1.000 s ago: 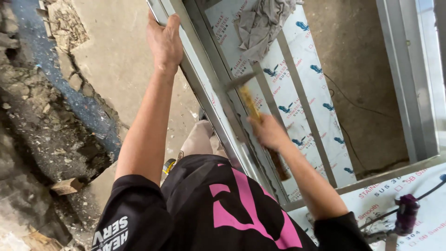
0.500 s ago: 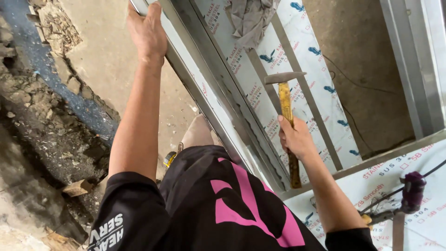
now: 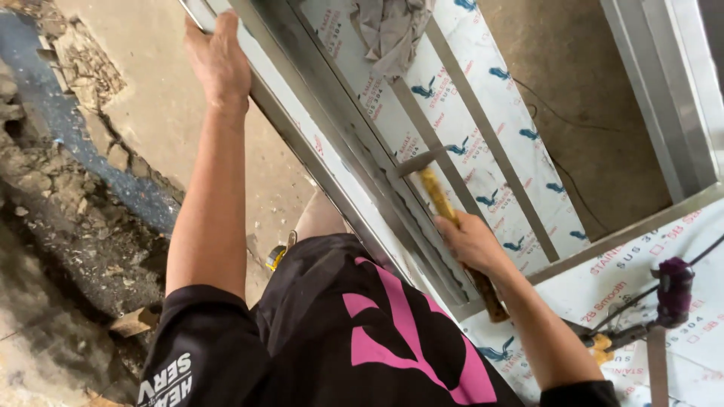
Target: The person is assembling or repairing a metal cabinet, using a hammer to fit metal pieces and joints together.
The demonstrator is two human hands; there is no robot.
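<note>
The work shown is knocking on a long metal frame (image 3: 354, 162) with a hammer (image 3: 445, 215). The frame already stands in place and has thin bars fixed inside it. How much knocking is left cannot be told from here.

The right hand (image 3: 471, 243) is wrapped tight round the hammer's wooden handle, fingers pressed together. The hammer sits just right of the frame's long edge, its grey metal head touching or very near a bar. The left hand (image 3: 219, 64) lies flat on the far part of the frame's long edge, fingers curled over it, holding it steady.

The frame is smooth, shiny and straight. Behind its bars is white sheet (image 3: 483, 136) with small blue pictures, slick like plastic. A crumpled grey rag (image 3: 392, 26) hangs at the frame's top. Left of the frame the ground (image 3: 68, 188) is rough, broken and dusty. Far right of the frame, a purple tool (image 3: 673, 290) with wires rests on more white sheet.
</note>
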